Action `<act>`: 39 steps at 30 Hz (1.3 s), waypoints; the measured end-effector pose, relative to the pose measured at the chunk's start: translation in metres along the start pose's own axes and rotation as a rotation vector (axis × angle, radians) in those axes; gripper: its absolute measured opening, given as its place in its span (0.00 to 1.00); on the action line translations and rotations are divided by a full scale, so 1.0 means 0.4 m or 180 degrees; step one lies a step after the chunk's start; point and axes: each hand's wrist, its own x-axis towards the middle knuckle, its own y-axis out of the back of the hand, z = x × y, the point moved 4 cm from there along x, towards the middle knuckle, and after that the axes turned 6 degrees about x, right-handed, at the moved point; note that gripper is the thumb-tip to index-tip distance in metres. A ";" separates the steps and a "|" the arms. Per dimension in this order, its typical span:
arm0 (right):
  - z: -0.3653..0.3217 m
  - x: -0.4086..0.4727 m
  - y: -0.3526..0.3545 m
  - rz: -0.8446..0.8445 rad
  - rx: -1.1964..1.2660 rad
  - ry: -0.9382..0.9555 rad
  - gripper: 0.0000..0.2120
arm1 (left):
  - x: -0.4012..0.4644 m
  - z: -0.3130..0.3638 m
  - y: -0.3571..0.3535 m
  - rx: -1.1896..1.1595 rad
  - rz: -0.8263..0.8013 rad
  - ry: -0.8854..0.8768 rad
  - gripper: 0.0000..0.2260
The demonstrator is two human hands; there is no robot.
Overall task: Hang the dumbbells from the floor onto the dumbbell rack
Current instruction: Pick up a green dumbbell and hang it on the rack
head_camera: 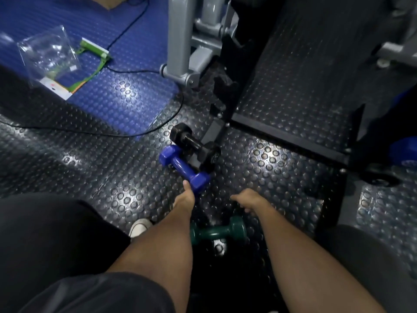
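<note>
On the floor, blue dumbbell [184, 168] blocks black dumbbell [195, 143]; left hand [185, 198] grip unclear

A studded black rubber floor [79, 159] fills most of the view, with a blue studded patch [126, 96] at upper left. On the blue patch lies a crumpled clear plastic bag [48, 56], and just beside it a green and white package [90, 62] with a white card at its lower end. A thin black cable [126, 71] runs across the blue patch and curves onto the black floor. The grey metal frame [180, 39] of a gym machine stands at top centre. A white shoe tip [140, 227] shows low down.
</note>
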 end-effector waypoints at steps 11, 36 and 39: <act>0.111 -0.001 -0.082 -0.1325 0.0622 -0.1464 0.49 | 0.008 -0.108 -0.046 0.1302 -0.0675 0.0240 0.35; -0.038 -0.055 0.263 0.1889 0.0627 0.0559 0.18 | -0.312 0.248 -0.031 -0.0308 -0.1185 -0.0577 0.22; -0.097 -0.112 0.350 0.2371 0.0719 0.0896 0.18 | -0.344 0.336 -0.001 -0.0644 -0.1382 -0.0955 0.34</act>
